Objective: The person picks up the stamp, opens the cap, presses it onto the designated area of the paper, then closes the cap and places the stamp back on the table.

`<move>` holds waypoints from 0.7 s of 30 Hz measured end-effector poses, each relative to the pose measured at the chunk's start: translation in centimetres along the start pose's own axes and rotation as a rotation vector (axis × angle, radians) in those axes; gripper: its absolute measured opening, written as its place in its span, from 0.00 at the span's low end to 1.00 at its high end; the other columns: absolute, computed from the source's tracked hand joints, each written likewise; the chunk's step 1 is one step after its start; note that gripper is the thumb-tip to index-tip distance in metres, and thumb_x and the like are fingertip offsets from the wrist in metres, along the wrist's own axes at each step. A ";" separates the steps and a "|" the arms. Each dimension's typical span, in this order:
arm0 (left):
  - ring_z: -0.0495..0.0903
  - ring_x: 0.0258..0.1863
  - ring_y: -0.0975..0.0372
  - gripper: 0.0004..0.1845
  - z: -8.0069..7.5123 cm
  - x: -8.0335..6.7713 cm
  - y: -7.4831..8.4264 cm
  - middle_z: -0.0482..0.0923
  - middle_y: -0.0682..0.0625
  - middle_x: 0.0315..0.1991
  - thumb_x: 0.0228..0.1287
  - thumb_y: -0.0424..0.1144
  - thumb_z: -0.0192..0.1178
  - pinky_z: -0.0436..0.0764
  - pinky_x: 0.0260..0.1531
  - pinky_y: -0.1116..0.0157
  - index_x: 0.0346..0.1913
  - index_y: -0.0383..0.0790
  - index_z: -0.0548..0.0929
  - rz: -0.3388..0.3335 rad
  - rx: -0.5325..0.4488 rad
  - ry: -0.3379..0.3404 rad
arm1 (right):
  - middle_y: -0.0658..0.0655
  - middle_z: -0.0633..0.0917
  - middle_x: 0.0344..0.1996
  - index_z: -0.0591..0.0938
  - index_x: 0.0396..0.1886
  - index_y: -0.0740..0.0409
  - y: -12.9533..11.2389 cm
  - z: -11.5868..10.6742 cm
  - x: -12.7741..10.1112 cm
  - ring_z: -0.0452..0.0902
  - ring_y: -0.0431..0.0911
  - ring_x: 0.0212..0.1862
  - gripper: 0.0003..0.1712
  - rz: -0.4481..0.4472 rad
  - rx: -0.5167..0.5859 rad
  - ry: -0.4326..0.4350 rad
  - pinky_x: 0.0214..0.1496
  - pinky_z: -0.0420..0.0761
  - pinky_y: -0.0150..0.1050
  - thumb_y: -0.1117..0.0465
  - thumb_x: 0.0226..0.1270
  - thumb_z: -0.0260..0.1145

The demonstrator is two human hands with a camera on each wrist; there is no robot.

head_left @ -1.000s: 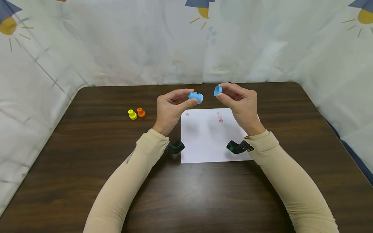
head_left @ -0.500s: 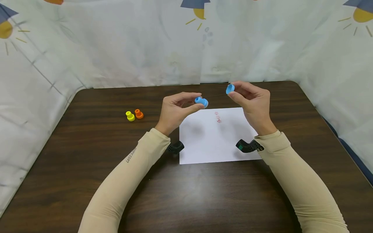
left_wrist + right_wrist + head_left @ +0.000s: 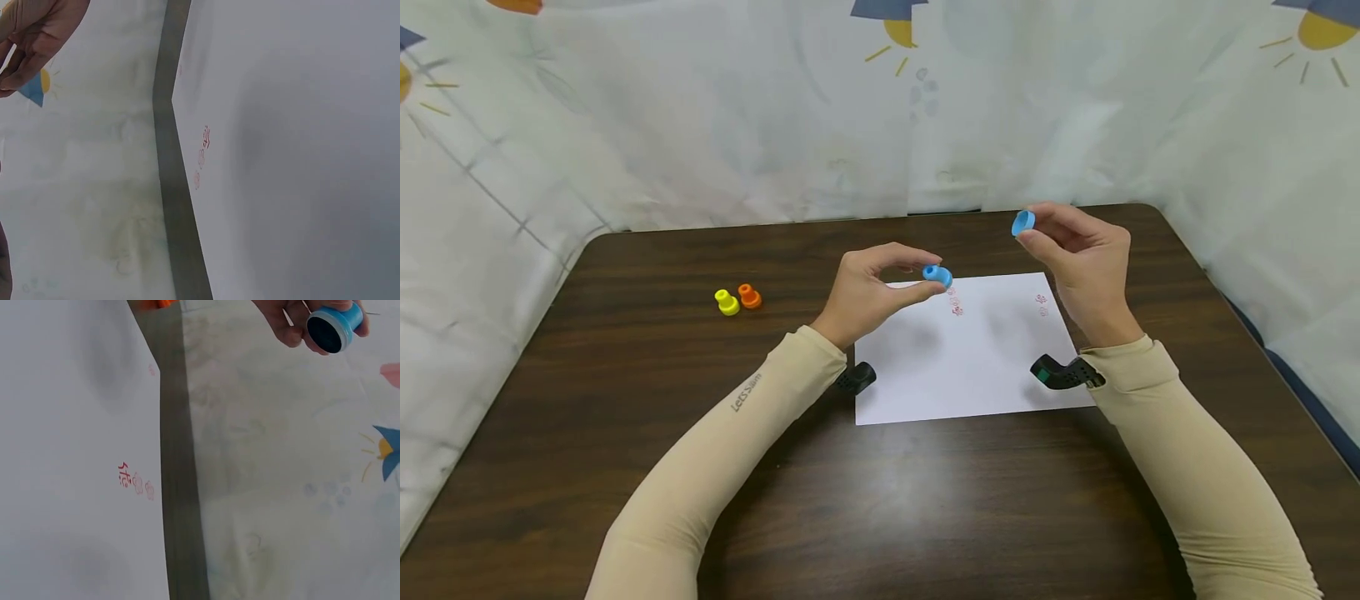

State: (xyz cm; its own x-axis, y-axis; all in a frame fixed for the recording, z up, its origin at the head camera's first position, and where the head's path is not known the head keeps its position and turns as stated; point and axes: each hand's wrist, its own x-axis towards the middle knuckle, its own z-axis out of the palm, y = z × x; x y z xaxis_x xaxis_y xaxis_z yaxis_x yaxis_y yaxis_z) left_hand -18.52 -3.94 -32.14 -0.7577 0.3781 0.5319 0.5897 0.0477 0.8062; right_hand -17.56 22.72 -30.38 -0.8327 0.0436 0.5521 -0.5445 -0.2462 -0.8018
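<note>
Blue stamp (image 3: pixel 937 275): round plastic, pinched by left hand (image 3: pixel 872 292)
Cap (image 3: pixel 1022 222): perhaps hollow, pinched by right hand (image 3: pixel 1086 262)
Paper (image 3: pixel 970 367): smooth white

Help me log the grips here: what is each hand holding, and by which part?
The left hand pinches the blue stamp by its narrow body; the right hand pinches the blue cap by its rim.

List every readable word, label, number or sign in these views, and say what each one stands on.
"Let's Slim", roughly, along the left sleeve; small print, the reading is uncertain.
Red stamped marks on the white paper, near its far edge and far right corner: too small and blurred to read.
Blue stamp in the left hand and blue cap in the right hand: no text visible.
</note>
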 end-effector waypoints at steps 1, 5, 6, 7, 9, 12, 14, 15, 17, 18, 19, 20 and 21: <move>0.87 0.41 0.65 0.15 0.1 0.1 -0.1 0.91 0.44 0.41 0.56 0.33 0.78 0.88 0.51 0.48 0.47 0.38 0.91 -0.002 0.013 -0.005 | 0.56 0.92 0.32 0.85 0.47 0.79 -0.1 -0.2 0.0 0.87 0.43 0.35 0.15 -0.003 0.005 0.005 0.44 0.89 0.31 0.81 0.58 0.71; 0.87 0.42 0.65 0.15 0.6 0.6 -0.2 0.92 0.46 0.41 0.56 0.35 0.78 0.88 0.51 0.49 0.47 0.40 0.91 -0.006 0.051 -0.019 | 0.56 0.92 0.32 0.85 0.47 0.79 -0.2 -1.1 0.0 0.88 0.44 0.35 0.15 -0.013 -0.018 0.038 0.45 0.90 0.32 0.81 0.58 0.72; 0.87 0.42 0.64 0.15 0.8 0.8 -0.2 0.92 0.47 0.41 0.57 0.35 0.78 0.87 0.51 0.49 0.47 0.40 0.91 -0.007 0.055 -0.021 | 0.57 0.93 0.32 0.85 0.47 0.79 -0.3 -1.3 0.1 0.88 0.44 0.35 0.15 -0.012 -0.007 0.042 0.45 0.90 0.32 0.81 0.58 0.71; 0.87 0.42 0.64 0.14 0.9 1.0 -0.2 0.92 0.48 0.40 0.57 0.36 0.78 0.87 0.51 0.49 0.47 0.41 0.91 -0.008 0.058 -0.025 | 0.57 0.92 0.32 0.85 0.47 0.80 -0.4 -1.6 0.1 0.89 0.45 0.35 0.15 -0.011 0.015 0.045 0.45 0.90 0.32 0.82 0.57 0.71; 0.87 0.42 0.65 0.14 1.3 1.4 0.0 0.91 0.49 0.40 0.58 0.37 0.77 0.88 0.51 0.53 0.47 0.43 0.90 -0.014 0.064 -0.037 | 0.59 0.92 0.32 0.84 0.46 0.81 -0.6 -2.0 0.1 0.89 0.46 0.35 0.16 -0.012 0.051 0.055 0.45 0.90 0.33 0.84 0.57 0.70; 0.87 0.42 0.68 0.15 1.7 1.9 0.3 0.91 0.52 0.41 0.58 0.39 0.78 0.88 0.51 0.58 0.48 0.44 0.90 -0.025 0.073 -0.058 | 0.61 0.92 0.32 0.84 0.46 0.83 -0.8 -2.3 0.2 0.89 0.47 0.35 0.16 -0.022 0.097 0.063 0.45 0.90 0.33 0.87 0.56 0.67; 0.87 0.42 0.69 0.15 2.1 2.2 0.5 0.91 0.52 0.41 0.58 0.39 0.78 0.87 0.51 0.62 0.48 0.45 0.89 -0.025 0.082 -0.073 | 0.61 0.92 0.31 0.84 0.45 0.83 -0.8 -2.4 0.2 0.89 0.47 0.34 0.15 -0.041 0.100 0.078 0.45 0.90 0.33 0.87 0.56 0.67; 0.87 0.42 0.69 0.15 2.2 2.3 0.6 0.91 0.52 0.41 0.58 0.39 0.78 0.88 0.52 0.60 0.48 0.44 0.89 -0.024 0.081 -0.080 | 0.61 0.92 0.31 0.84 0.45 0.83 -0.9 -2.4 0.2 0.89 0.47 0.34 0.15 -0.052 0.098 0.089 0.44 0.90 0.34 0.87 0.56 0.67; 0.87 0.43 0.69 0.15 2.4 2.6 0.5 0.91 0.51 0.41 0.58 0.39 0.78 0.88 0.53 0.57 0.48 0.43 0.89 -0.016 0.080 -0.091 | 0.62 0.92 0.30 0.84 0.45 0.84 -0.9 -2.5 0.3 0.89 0.48 0.33 0.15 -0.067 0.119 0.103 0.44 0.90 0.35 0.87 0.56 0.67; 0.87 0.43 0.69 0.15 2.5 2.7 0.5 0.91 0.51 0.41 0.58 0.39 0.77 0.88 0.54 0.55 0.47 0.43 0.88 -0.012 0.080 -0.097 | 0.62 0.92 0.29 0.84 0.44 0.84 -0.9 -2.5 0.3 0.89 0.48 0.33 0.15 -0.073 0.129 0.110 0.44 0.90 0.35 0.87 0.55 0.67; 0.87 0.43 0.69 0.14 2.6 2.7 0.5 0.91 0.51 0.40 0.59 0.39 0.77 0.87 0.54 0.54 0.47 0.43 0.88 -0.012 0.079 -0.101 | 0.62 0.92 0.29 0.84 0.44 0.84 -0.9 -2.5 0.3 0.89 0.48 0.33 0.15 -0.079 0.137 0.115 0.43 0.90 0.35 0.87 0.55 0.67; 0.87 0.43 0.69 0.14 2.7 2.8 0.5 0.91 0.50 0.40 0.58 0.39 0.77 0.87 0.54 0.54 0.47 0.42 0.88 -0.012 0.077 -0.105 | 0.62 0.92 0.29 0.84 0.45 0.85 -1.0 -2.6 0.2 0.89 0.49 0.33 0.15 -0.084 0.142 0.118 0.44 0.90 0.35 0.87 0.55 0.67; 0.87 0.43 0.69 0.14 2.8 2.8 0.4 0.91 0.50 0.40 0.58 0.38 0.77 0.87 0.54 0.54 0.47 0.42 0.88 -0.013 0.074 -0.109 | 0.63 0.92 0.30 0.83 0.45 0.85 -1.0 -2.6 0.2 0.89 0.49 0.33 0.15 -0.086 0.149 0.120 0.44 0.90 0.36 0.87 0.55 0.68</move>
State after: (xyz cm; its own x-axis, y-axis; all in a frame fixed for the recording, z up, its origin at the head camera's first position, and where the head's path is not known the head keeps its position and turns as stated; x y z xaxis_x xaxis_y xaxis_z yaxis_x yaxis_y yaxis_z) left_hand -19.63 -0.26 -31.01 -0.7332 0.4751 0.4866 0.6020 0.1204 0.7894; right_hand -17.46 25.52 -30.04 -0.7947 0.1835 0.5786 -0.6005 -0.3770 -0.7052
